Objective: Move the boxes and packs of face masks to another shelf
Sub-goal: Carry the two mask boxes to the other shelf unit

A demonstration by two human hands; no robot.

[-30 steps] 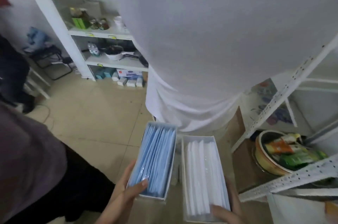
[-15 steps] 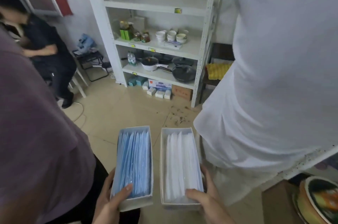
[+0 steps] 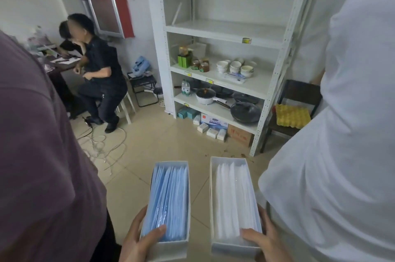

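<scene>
My left hand (image 3: 139,240) grips the near end of an open white box of blue face masks (image 3: 168,199), thumb pressed on the masks. My right hand (image 3: 264,240) holds a second open box filled with white face masks (image 3: 233,197) the same way. Both boxes are carried side by side at waist height, pointing toward a white metal shelf unit (image 3: 226,32) across the room. Its upper shelf is bare. More small mask boxes and packs (image 3: 210,129) lie under its lowest shelf on the floor.
A person in a white shirt (image 3: 342,133) stands close on the right, a purple-clad shoulder (image 3: 42,154) close on the left. Someone in dark clothes (image 3: 100,77) sits at a desk far left; cables (image 3: 102,146) trail on the tiled floor. Bowls, jars and pans fill the lower shelves.
The view has swung left and up, away from the right-hand rack with the bowl, and now faces the white shelf unit. Both hands keep hold of their boxes.
</scene>
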